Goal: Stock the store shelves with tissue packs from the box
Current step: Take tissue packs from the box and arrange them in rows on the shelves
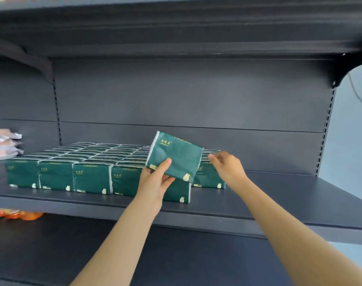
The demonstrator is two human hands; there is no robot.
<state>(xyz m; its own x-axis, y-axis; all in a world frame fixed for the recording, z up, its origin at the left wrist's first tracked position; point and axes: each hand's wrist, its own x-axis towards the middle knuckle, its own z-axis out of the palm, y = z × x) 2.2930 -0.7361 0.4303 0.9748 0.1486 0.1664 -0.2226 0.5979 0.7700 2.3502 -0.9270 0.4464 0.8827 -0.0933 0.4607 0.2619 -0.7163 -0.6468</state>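
A dark green tissue pack (177,154) is held tilted above the shelf by my left hand (155,181), thumb on its front and fingers under its lower edge. My right hand (227,167) hovers just right of the pack with fingers loosely curled, holding nothing. Several rows of matching green tissue packs (89,174) stand upright on the dark grey shelf (279,199), filling its left and middle part. The box is not in view.
Pink and white wrapped goods (4,143) lie at the shelf's left end. Orange packages (14,214) peek from the shelf below. A shelf board (176,27) hangs overhead. Bare shelf surface extends right of the green packs.
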